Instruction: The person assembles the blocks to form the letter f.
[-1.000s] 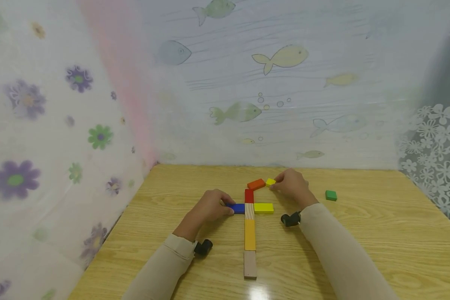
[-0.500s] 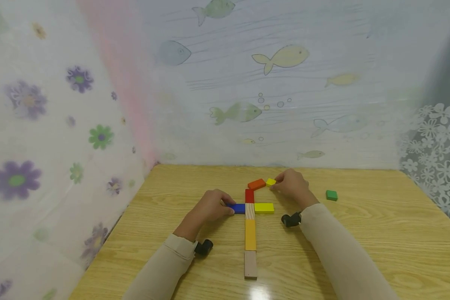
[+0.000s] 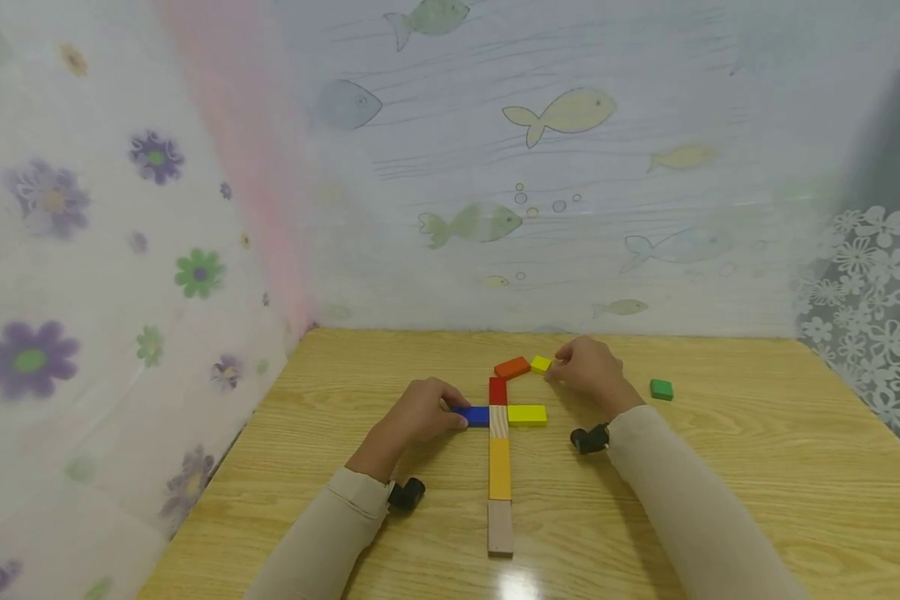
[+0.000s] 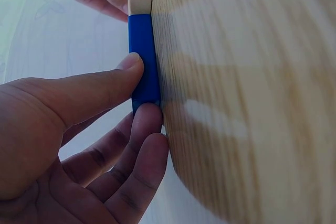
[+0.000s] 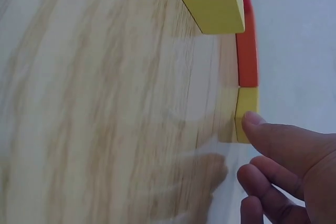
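My left hand (image 3: 422, 410) pinches the outer end of a blue block (image 3: 476, 417); in the left wrist view its thumb (image 4: 131, 69) lies on the block's side, with fingertips at the end. The blue block meets a bare-wood block (image 3: 498, 422), which has a long yellow block (image 3: 527, 416) on its other side. Farther back, my right hand (image 3: 588, 367) is beside a small yellow block (image 3: 541, 365). In the right wrist view the thumb overlaps that small block (image 5: 247, 100), while the other fingers are apart from it. A red-orange block (image 3: 512, 367) adjoins the small block.
A red block (image 3: 498, 391) stands behind the bare-wood one. Toward me run an orange-yellow block (image 3: 499, 468) and a pale wooden block (image 3: 500, 527). One green block (image 3: 662, 389) lies apart at the right. A patterned sheet (image 3: 555, 275) hangs behind the wooden table (image 3: 720, 500).
My right hand has eased slightly right, away from the small yellow block, which stays in place. The left hand and the other blocks have not visibly moved.
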`<state>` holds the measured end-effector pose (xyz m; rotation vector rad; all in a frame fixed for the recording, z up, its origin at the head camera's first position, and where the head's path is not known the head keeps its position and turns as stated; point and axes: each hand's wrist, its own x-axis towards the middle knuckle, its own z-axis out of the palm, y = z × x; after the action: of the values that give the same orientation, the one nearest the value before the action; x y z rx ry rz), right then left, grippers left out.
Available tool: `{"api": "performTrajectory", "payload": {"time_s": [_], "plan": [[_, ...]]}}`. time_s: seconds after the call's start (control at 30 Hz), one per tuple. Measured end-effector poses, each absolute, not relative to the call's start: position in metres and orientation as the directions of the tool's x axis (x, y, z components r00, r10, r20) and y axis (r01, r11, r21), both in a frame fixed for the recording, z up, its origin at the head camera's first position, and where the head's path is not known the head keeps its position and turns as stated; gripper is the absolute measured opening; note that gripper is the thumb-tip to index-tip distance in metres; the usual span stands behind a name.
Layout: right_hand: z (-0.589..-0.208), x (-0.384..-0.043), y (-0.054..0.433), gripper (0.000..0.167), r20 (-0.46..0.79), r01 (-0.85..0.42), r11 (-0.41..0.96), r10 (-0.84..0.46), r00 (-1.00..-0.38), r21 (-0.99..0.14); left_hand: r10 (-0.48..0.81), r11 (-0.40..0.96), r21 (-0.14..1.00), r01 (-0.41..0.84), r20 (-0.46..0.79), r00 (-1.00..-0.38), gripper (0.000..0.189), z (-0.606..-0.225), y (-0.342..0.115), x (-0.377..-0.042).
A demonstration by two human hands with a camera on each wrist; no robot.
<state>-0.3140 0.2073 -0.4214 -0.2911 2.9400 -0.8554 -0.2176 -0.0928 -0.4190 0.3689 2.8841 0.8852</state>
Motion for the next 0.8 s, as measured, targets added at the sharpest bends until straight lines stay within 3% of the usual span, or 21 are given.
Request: {"api": "performTrajectory", "payload": {"time_s": [0.37, 0.8], "plan": [[-0.42, -0.312, 0.225, 0.052, 0.008, -0.195, 0.859, -0.218, -0.976, -0.473, 0.267, 0.799, 0.564, 0.208, -0.024, -0.963, 0.023, -0.42, -0.093, -0.219], [-0.414, -0.297, 0.254, 0.051, 0.101, -0.274, 0.824, -0.259, -0.961, -0.496, 0.221, 0.8, 0.579, 0.154, -0.046, -0.974, 0.022, -0.419, -0.091, -0.215]]}}
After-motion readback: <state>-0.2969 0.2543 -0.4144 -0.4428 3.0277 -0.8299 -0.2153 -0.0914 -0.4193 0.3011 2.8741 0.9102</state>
